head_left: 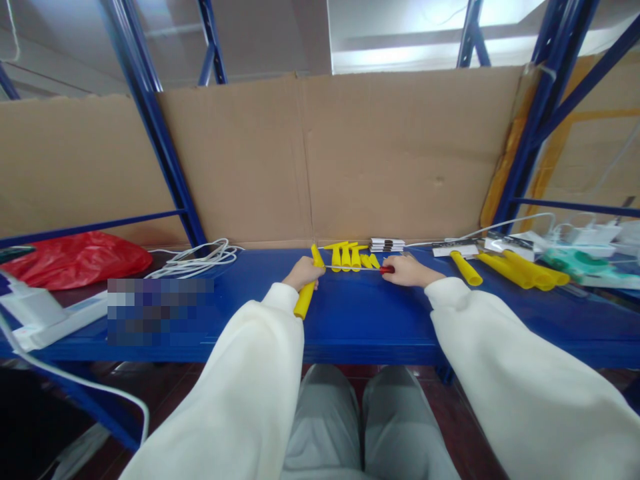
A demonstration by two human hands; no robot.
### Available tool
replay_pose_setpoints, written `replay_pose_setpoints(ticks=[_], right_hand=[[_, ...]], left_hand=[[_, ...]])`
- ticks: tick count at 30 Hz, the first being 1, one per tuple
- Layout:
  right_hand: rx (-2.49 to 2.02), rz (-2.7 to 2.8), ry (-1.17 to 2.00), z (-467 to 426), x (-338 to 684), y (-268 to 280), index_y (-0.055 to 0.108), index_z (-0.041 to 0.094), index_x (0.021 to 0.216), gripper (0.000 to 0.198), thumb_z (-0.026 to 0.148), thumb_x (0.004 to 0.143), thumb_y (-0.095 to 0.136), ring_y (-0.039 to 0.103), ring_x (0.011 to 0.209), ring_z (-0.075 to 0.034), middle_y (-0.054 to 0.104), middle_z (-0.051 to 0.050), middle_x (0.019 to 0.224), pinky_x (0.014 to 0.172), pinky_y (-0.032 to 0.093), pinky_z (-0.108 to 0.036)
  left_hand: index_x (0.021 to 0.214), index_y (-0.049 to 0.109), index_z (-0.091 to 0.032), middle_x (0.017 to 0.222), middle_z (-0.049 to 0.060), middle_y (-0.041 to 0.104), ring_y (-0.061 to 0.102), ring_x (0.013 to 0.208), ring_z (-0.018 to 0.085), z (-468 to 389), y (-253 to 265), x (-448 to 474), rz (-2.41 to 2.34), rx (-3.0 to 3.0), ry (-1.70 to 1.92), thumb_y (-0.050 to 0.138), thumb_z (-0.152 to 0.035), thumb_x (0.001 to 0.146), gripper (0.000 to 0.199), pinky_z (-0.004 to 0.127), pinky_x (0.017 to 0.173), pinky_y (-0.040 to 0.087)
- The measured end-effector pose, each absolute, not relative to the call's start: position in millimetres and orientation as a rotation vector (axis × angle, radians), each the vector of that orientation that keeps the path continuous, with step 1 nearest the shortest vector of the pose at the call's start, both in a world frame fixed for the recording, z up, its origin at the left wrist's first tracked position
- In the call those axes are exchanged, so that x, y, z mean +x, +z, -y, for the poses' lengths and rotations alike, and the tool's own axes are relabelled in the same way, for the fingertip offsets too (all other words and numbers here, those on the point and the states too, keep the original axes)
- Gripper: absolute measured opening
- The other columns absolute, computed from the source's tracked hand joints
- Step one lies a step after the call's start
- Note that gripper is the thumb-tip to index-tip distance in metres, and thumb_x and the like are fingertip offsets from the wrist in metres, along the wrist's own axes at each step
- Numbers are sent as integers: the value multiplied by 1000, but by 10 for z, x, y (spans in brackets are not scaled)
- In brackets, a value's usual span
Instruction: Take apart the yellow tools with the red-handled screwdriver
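My left hand is closed around a yellow tapered tube, which leans with its wide end toward me. In my right hand is the red handle of a screwdriver, also gripped closed. Its thin metal shaft runs left across the gap to the tube beside my left fingers; whether the tip touches or enters the tube cannot be made out. Just behind the shaft, several smaller yellow pieces lie on the blue shelf.
A stack of black-and-white packets stands at the back. More yellow tubes and white adapters lie right. On the left are a coiled white cable, a power strip and a red bag. Cardboard walls the back.
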State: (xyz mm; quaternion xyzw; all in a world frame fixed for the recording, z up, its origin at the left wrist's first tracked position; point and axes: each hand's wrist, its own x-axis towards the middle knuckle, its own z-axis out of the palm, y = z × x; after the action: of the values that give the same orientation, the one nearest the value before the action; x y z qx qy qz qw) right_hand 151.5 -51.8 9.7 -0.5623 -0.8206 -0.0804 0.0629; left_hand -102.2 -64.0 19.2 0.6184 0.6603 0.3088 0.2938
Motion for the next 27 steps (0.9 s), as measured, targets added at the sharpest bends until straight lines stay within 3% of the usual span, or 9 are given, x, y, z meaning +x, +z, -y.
replay_pose_setpoints(ticks=[7, 12, 18, 23, 27], right_hand=[[-1724, 2386, -218, 480, 1548, 72, 66, 20, 88, 7, 23, 83, 62, 66, 77, -21, 74, -7, 85, 66, 40, -26], [-1634, 2449, -193, 464, 1571, 52, 68, 21, 89, 11, 26, 85, 59, 67, 80, -21, 75, -8, 89, 68, 42, -26], [-1641, 2459, -280, 452, 1569, 54, 66, 20, 76, 8, 24, 82, 62, 66, 80, -21, 74, -8, 89, 68, 42, -26], [-1703, 2394, -199, 465, 1558, 60, 66, 20, 84, 6, 25, 81, 63, 65, 75, -20, 73, -7, 82, 65, 40, -26], [-1670, 2424, -95, 479, 1552, 66, 67, 20, 86, 9, 21, 81, 60, 66, 76, -19, 74, -6, 87, 65, 41, -25]], left_hand=[[76, 65, -11, 37, -4, 48, 55, 39, 14, 599, 165, -1040, -1735, 1652, 822, 59, -5, 81, 10, 21, 47, 42], [77, 65, -11, 37, -4, 49, 57, 41, 15, 600, 167, -1038, -1744, 1664, 814, 59, -5, 81, 10, 22, 49, 44], [77, 64, -12, 36, -5, 47, 53, 37, 14, 587, 156, -1038, -1714, 1654, 835, 54, -3, 82, 14, 21, 46, 42], [76, 63, -12, 36, -5, 47, 51, 36, 13, 616, 172, -1030, -1712, 1647, 837, 53, -2, 83, 16, 20, 44, 41], [78, 64, -11, 36, -5, 47, 51, 37, 13, 627, 181, -1027, -1726, 1652, 838, 54, -2, 83, 15, 20, 45, 42]])
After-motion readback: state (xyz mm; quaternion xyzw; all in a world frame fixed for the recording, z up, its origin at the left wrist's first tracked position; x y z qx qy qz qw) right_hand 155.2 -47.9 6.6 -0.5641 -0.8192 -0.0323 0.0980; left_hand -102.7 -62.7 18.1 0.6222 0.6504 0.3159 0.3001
